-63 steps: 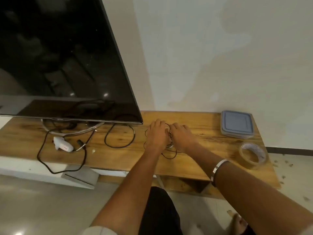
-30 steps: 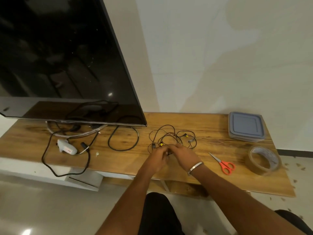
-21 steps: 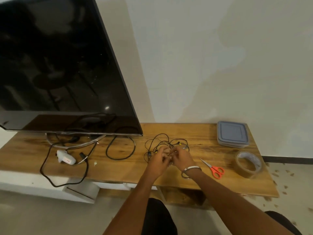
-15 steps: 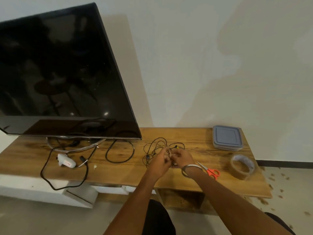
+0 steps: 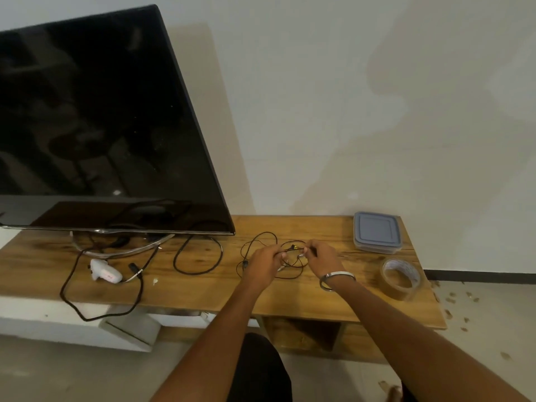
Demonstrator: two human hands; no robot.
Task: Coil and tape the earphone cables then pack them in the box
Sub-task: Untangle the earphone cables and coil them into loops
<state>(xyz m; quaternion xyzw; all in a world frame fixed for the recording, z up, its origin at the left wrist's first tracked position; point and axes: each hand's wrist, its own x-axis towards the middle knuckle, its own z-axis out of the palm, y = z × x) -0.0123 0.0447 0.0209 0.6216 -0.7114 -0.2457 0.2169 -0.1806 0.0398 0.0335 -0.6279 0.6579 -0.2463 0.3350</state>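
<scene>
Two hands work close together over the table (image 5: 290,297), seen from the head view. The left hand (image 5: 262,264) and the right hand (image 5: 322,256) each pinch a bit of the black cable (image 5: 255,242), so both grips are closed on it. Most of the cable lies loose on the table in messy loops, just under and behind the hands. It looks like the coiling step has only begun, because no neat coil shows yet. The tape (image 5: 401,281) sits to the right, near the table edge, and nobody touches it. The box (image 5: 377,232) sits behind the tape with its lid on. Next, I think the hands need to wind the loose loops into one small ring, holding it tight so it does not spring open.
</scene>
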